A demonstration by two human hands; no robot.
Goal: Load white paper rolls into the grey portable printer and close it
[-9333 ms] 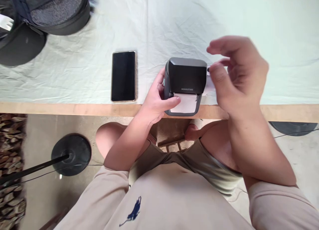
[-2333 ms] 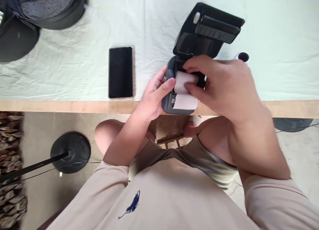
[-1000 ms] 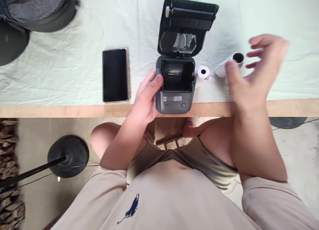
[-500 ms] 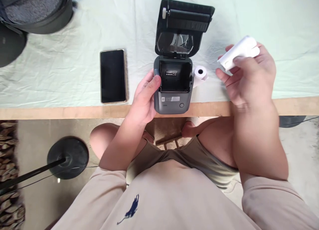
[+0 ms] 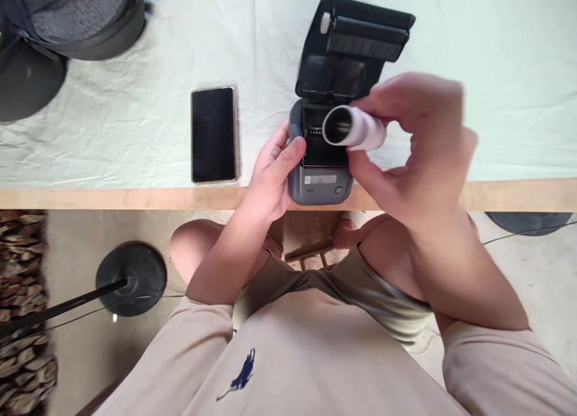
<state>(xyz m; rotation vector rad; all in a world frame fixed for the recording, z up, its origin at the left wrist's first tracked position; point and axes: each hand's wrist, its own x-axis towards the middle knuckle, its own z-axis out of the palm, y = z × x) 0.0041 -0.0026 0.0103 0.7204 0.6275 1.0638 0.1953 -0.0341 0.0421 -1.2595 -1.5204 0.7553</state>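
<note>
A dark grey label printer (image 5: 322,186) stands at the table's front edge with its black lid (image 5: 351,46) swung up and back. My left hand (image 5: 276,172) grips its left side, thumb on the rim of the compartment. Between the thumb and fingers of my right hand (image 5: 412,145) is a white paper roll (image 5: 367,130), held over the right part of the open compartment. The roll's hollow end faces left. A printed label shows inside the compartment, partly covered by the roll. The small roll seen earlier beside the printer is hidden.
A phone (image 5: 214,135) with a dark screen lies left of the printer on the pale cloth (image 5: 157,121). A black bag (image 5: 85,37) is at the far left. The wooden table edge (image 5: 135,198) runs in front, with round black stand bases (image 5: 142,296) on the floor below.
My right hand has moved left from the table's right side, bringing the white roll over the printer and turning its hollow end into view. My left hand still holds the printer.
</note>
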